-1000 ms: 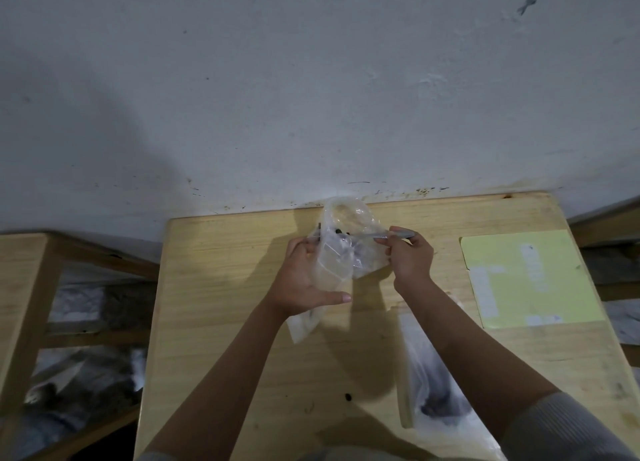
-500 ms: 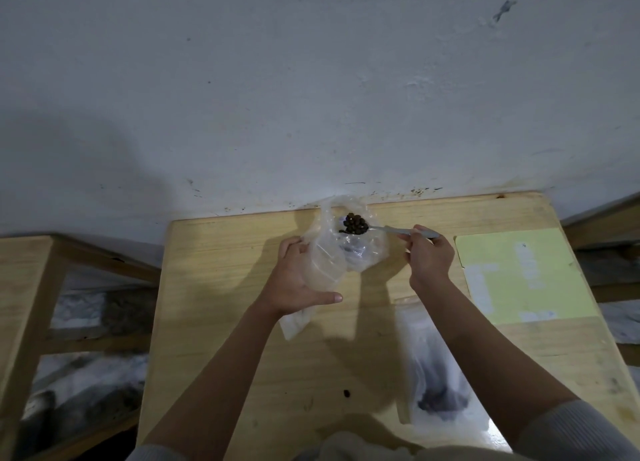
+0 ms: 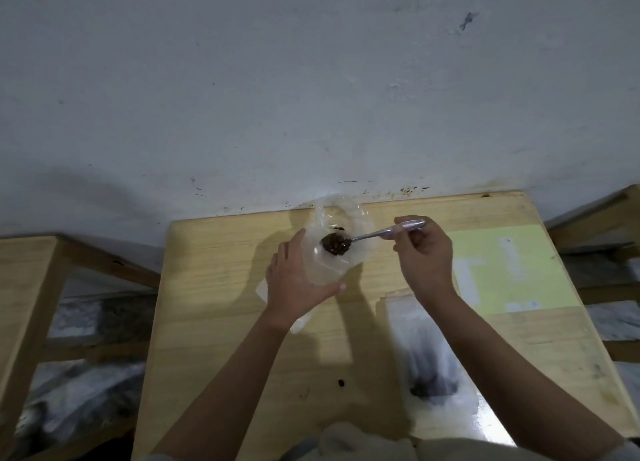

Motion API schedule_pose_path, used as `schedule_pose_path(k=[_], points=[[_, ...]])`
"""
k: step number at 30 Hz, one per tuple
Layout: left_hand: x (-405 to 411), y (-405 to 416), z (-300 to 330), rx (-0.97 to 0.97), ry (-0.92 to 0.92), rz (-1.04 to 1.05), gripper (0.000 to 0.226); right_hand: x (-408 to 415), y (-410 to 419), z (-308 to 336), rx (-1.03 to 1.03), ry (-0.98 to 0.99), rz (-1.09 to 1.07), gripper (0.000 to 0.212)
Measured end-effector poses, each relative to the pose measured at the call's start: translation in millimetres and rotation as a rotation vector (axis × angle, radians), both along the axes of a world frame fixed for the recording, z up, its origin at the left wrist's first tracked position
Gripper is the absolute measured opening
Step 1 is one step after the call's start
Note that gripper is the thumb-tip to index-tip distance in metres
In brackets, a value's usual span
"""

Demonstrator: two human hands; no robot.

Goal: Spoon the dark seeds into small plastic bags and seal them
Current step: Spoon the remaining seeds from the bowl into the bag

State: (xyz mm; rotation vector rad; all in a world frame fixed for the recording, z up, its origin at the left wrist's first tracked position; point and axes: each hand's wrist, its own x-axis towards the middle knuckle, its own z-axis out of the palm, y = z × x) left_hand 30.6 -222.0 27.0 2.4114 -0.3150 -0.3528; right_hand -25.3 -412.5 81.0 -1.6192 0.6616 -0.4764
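My left hand (image 3: 294,287) grips a clear plastic bag (image 3: 341,218) from the side, its mouth held open above the far middle of the wooden table (image 3: 221,322). My right hand (image 3: 424,256) pinches the handle of a metal spoon (image 3: 377,233). The spoon's bowl carries a heap of dark seeds (image 3: 335,244) and hovers at the bag's open mouth. A few seeds show inside the bag near its far wall. One loose seed (image 3: 341,383) lies on the table near me.
A flat clear bag (image 3: 429,367) with dark seeds at its bottom lies on the table under my right forearm. A pale green sheet (image 3: 519,266) covers the table's right part. A white wall stands right behind the table. Wooden frames flank both sides.
The spoon has come up out of the bag loaded with seeds, and my right hand has drawn back to the right. My left hand keeps its hold on the bag.
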Motion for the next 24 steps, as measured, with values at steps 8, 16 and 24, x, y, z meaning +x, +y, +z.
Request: schedule_pose_path(k=[8, 16, 24], points=[[-12.1, -1.3, 0.4, 0.024, -0.034, -0.014, 0.109, -5.5, 7.2, 15.1, -0.322, -0.199, 0.127, 0.021], [-14.3, -0.1, -2.9, -0.082, 0.261, -0.166, 0.111, 24.6, -20.7, -19.8, -0.304, -0.050, -0.004, 0.013], [-12.2, -22.4, -10.8, -0.139, 0.512, -0.324, 0.108, 60.9, -35.7, -54.2, -0.251, 0.108, 0.144, 0.013]])
